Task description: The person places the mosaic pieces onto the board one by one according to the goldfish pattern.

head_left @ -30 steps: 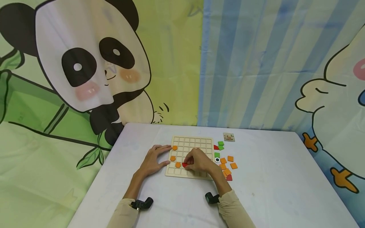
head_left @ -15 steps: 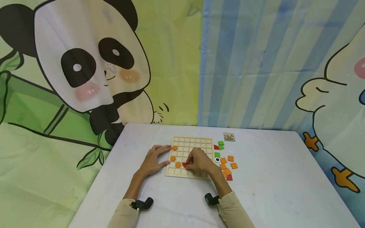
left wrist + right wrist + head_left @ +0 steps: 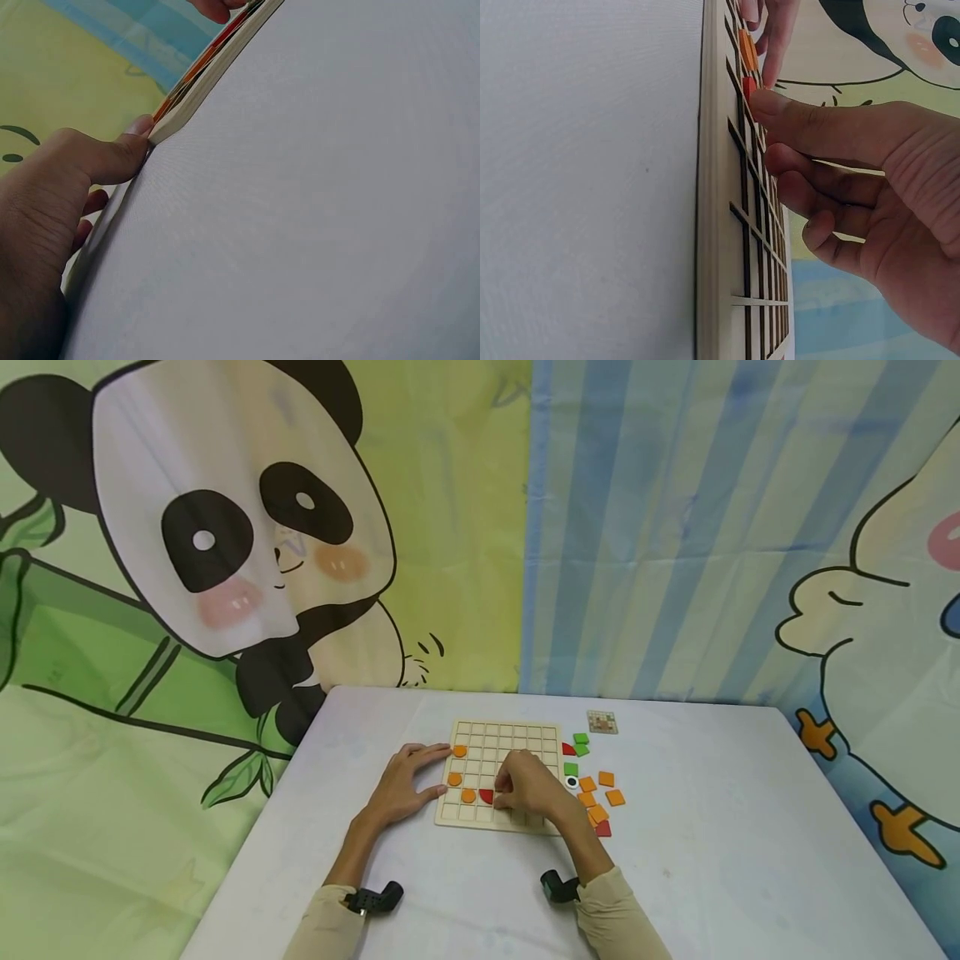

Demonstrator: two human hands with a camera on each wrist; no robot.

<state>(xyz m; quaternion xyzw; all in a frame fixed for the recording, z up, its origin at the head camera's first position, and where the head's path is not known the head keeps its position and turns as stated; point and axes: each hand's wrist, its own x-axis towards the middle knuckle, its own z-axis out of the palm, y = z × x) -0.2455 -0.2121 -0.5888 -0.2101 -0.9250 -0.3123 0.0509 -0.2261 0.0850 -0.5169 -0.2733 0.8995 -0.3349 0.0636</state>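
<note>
A pale wooden grid board [image 3: 498, 742] lies on the white table, with three round orange pieces along its left side. One orange disc [image 3: 468, 795] sits just left of a red quarter-circle piece [image 3: 485, 796] in the same row. My left hand [image 3: 401, 785] rests at the board's left edge, its fingers stretched out; in the left wrist view its thumb [image 3: 120, 156] touches the board's corner. Over the board, my right hand [image 3: 528, 787] has loosely bent fingers beside the red piece. In the right wrist view its thumb tip is right at that red piece [image 3: 748, 88], apart from the index finger.
Right of the board lie loose orange squares [image 3: 606, 778], green squares [image 3: 581, 739], red pieces [image 3: 568, 749] and a white disc with a black dot [image 3: 572, 782]. A small patterned card [image 3: 602, 722] lies at the back. A printed cloth hangs behind the table.
My right fingertips have shifted slightly right off the red quarter-circle piece, so more of it shows in its cell. My left hand has stayed at the board's edge.
</note>
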